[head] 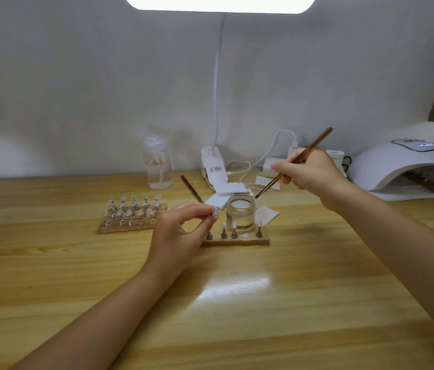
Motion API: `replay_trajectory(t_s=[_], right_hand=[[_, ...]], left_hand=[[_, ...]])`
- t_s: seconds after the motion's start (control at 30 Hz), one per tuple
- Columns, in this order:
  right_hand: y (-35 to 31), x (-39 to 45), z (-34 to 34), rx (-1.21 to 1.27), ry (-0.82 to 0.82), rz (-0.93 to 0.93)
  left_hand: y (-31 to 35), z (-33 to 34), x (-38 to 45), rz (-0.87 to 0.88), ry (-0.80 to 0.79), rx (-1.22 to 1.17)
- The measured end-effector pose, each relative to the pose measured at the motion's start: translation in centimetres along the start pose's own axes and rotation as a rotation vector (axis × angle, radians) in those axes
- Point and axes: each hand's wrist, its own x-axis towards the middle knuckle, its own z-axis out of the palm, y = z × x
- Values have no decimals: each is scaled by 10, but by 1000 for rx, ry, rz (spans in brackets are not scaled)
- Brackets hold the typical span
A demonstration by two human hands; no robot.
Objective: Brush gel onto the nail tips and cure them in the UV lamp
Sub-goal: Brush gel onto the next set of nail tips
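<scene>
My left hand (181, 233) pinches a clear nail tip on its stand (214, 211) just above the left end of a small wooden holder (237, 240). That holder carries three more tipped stands. My right hand (309, 170) grips a brown gel brush (294, 161), its dark bristle end hovering just right of an open glass jar of clear gel (240, 213). The white UV lamp (402, 164) stands at the far right, its display lit, with something wooden inside its opening.
A larger wooden rack (133, 213) with several nail tips sits left of my left hand. Behind the jar lie white pads (230, 188), a second brush (191, 188), a clear pump bottle (157, 164), a clip lamp base (213, 166) and chargers with cables.
</scene>
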Motion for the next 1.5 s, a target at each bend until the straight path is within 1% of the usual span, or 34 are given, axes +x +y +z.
replay_trajectory(t_s=[0.07, 0.2, 0.4, 0.57, 0.63, 0.73, 0.83, 0.97, 1.07, 1.17, 1.27, 1.33, 1.4, 1.5], right_hand=[[-1, 0, 0, 46, -3, 28], [1, -3, 4, 29, -35, 25], [9, -3, 5, 48, -28, 72], [16, -4, -1, 79, 52, 46], [18, -6, 0, 128, 117, -1], [16, -17, 8, 272, 192, -89], [13, -34, 22, 379, 177, -203], [16, -51, 38, 445, 164, -316], [16, -58, 46, 424, 148, -377], [15, -63, 49, 386, 149, -500], [20, -68, 54, 233, 161, -663], [24, -70, 58, 140, 168, -731], [25, -71, 60, 84, 172, -778], [25, -72, 61, 89, 175, -775]], left_hand=[[0, 0, 0, -3, 3, -2], [1, 0, 0, 4, 0, -6], [0, 0, 1, 10, -6, -12], [0, 0, 1, 9, -13, -23], [1, 1, 1, 12, -12, -30], [2, 1, 1, 11, -13, -32], [1, 1, 1, 10, -16, -15], [1, 2, 1, -1, -25, 13], [2, 1, 1, -15, -29, 29], [4, 1, 1, -19, -36, 38], [4, 1, 1, -33, -38, 36], [3, 0, 1, -39, -41, 34], [2, 0, 1, -40, -42, 42], [3, 0, 1, -38, -34, 56]])
